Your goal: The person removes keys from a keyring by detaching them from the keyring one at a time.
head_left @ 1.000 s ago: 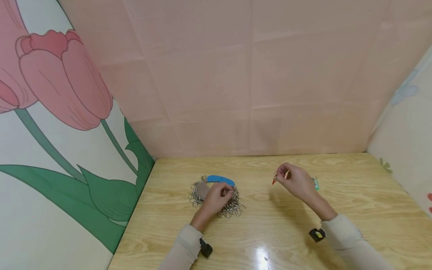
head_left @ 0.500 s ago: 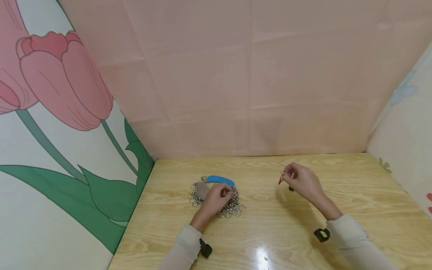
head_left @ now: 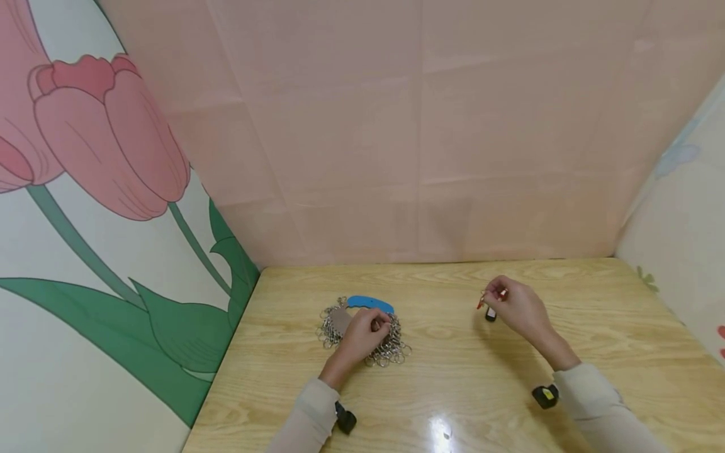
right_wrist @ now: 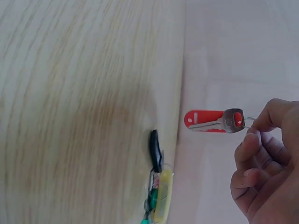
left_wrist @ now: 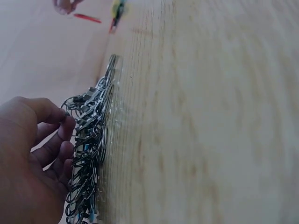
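In the head view a round bunch of metal rings with small clasps lies on the table, with a blue curved piece at its far side. My left hand is over this bunch; in the left wrist view its thumb and forefinger pinch one ring at the edge of the metal rings. Off to the right, my right hand is above the table and pinches a thin key ring. A silver key and a red tag hang from that ring.
Below the right hand lie a black tag, a yellow tag and a green one, close together on the wooden table. A pink sheet closes the back, and a tulip-printed wall stands at the left.
My right hand has moved to the right with the key and red tag, away from the metal rings. A black tag on the table has come into sight. The left hand stays put.
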The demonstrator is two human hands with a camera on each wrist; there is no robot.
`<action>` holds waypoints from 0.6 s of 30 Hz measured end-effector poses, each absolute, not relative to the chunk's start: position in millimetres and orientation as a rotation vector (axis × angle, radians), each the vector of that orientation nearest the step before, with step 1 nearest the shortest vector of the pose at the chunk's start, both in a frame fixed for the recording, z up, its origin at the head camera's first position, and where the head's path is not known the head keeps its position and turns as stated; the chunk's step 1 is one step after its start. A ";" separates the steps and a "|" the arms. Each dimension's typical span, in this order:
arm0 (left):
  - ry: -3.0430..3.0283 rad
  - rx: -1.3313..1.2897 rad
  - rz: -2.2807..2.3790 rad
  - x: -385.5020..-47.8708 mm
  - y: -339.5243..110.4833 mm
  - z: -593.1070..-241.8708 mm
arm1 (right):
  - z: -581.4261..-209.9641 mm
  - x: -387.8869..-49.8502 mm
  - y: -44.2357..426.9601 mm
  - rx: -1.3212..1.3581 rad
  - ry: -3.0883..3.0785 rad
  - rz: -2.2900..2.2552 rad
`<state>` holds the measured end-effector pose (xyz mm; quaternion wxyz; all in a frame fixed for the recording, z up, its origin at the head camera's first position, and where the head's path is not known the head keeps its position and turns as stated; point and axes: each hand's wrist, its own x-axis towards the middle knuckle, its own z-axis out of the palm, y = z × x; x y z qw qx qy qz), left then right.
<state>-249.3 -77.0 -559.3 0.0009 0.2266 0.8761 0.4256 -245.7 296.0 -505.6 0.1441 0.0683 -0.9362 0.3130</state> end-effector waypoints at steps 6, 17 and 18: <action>2.747 0.752 1.361 -249.7 -77.2 -558.9 | -512.5 -247.5 305.6 0.154 -2.712 0.896; 2.754 0.707 1.361 -248.6 -77.3 -558.4 | -516.2 -247.1 317.0 0.067 -2.775 0.883; 2.752 0.706 1.362 -248.4 -77.5 -558.5 | -516.7 -247.3 317.9 0.053 -2.787 0.881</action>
